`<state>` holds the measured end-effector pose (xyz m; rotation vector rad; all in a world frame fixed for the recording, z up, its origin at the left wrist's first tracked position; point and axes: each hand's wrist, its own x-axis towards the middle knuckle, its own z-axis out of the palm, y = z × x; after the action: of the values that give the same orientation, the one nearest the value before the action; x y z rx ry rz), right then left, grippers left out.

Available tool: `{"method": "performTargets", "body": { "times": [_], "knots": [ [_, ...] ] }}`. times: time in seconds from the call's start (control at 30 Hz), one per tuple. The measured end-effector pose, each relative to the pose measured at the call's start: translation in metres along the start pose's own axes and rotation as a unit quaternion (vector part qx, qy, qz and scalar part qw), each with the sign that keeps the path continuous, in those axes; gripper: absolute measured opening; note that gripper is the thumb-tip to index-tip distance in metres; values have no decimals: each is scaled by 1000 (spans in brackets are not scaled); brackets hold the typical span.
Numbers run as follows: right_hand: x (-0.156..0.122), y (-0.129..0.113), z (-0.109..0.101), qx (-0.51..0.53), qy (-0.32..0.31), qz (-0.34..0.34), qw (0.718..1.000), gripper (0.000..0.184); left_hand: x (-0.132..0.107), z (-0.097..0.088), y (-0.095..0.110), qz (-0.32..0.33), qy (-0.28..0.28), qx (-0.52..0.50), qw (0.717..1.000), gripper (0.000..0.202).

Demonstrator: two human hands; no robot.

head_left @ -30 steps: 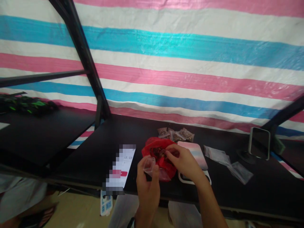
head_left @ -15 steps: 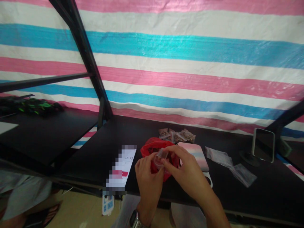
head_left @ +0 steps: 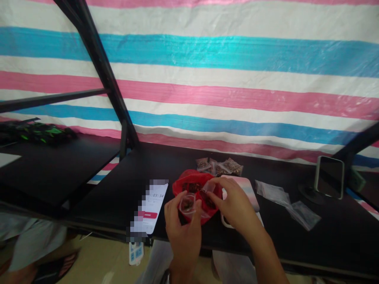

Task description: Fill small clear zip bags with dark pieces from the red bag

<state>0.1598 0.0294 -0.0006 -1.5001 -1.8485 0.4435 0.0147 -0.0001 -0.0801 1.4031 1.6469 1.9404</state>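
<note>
My left hand (head_left: 182, 227) pinches a small clear plastic bag (head_left: 187, 204) by its open mouth; dark bits show inside it. My right hand (head_left: 233, 205) is closed in a pinch at the edge of a red plastic bag (head_left: 189, 186) that lies open on the black table (head_left: 154, 165), with dark brown pieces inside. What my right fingers hold is too small to make out. Both hands are over the table's front edge.
Several filled small bags (head_left: 219, 167) lie behind the red bag. A pastel-topped scale (head_left: 248, 193) sits to the right, then empty clear bags (head_left: 284, 201) and a phone on a stand (head_left: 330, 177). A timer phone (head_left: 154, 205) lies to the left. A black frame post (head_left: 97, 67) rises left.
My left hand has lowered the small clear bag from the red bag's mouth toward me. My right hand has stayed at the red bag's edge. The timer has advanced.
</note>
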Motion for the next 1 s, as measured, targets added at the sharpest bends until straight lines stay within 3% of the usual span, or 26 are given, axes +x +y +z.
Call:
{"method": "performTargets", "body": {
  "times": [0.1,0.2,0.3,0.43,0.67,1.0],
  "knots": [
    [12,10,18,-61,-39,22,997,11,2,-8,-3,-83,8,-23,996,40],
    [22,12,39,-82,-38,23,996,13,9,-13,-8,-169,-26,-67,983,49],
    [31,12,55,-101,-13,26,994,15,16,-15,-12,-217,-42,-99,970,59],
    [40,13,65,-104,16,28,994,18,22,-14,-14,-221,-45,-109,968,64],
    [43,17,64,-40,-43,17,998,20,27,-9,-13,-202,-49,-102,973,58],
    [29,14,43,55,-138,-7,989,21,26,-3,-14,-214,-57,-127,967,53]
  ]
}}
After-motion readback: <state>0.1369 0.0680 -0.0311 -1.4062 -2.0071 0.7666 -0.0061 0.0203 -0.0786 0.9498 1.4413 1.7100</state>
